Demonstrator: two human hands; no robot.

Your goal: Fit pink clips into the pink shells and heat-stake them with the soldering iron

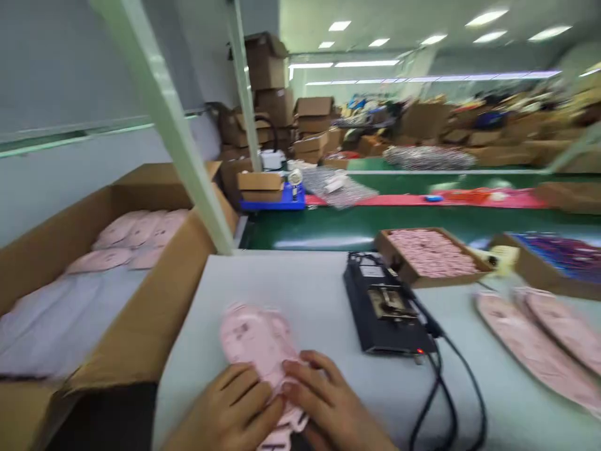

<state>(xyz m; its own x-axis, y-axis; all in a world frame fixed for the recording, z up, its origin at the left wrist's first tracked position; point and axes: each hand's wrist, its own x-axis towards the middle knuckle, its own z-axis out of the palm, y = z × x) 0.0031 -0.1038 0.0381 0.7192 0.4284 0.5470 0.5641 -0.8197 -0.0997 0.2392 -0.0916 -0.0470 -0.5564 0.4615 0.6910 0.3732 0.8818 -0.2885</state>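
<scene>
Flat pink pieces, a little blurred, lie one over another at the front of the white table. My left hand is closed on their left side, its fingers curled over the edge. From the right, my right hand grips the same pieces, thumb hidden below and fingers bent on top. Both hands nearly touch at the lower middle of the pieces. Dark marks show on the upper face, and white-edged cut-out ends stick out below, between the hands.
An open carton with pink pieces stands left. Right of my hands are a black device with cables, a box of small pink parts and larger pink pieces. A slanting post rises at the table's back left corner.
</scene>
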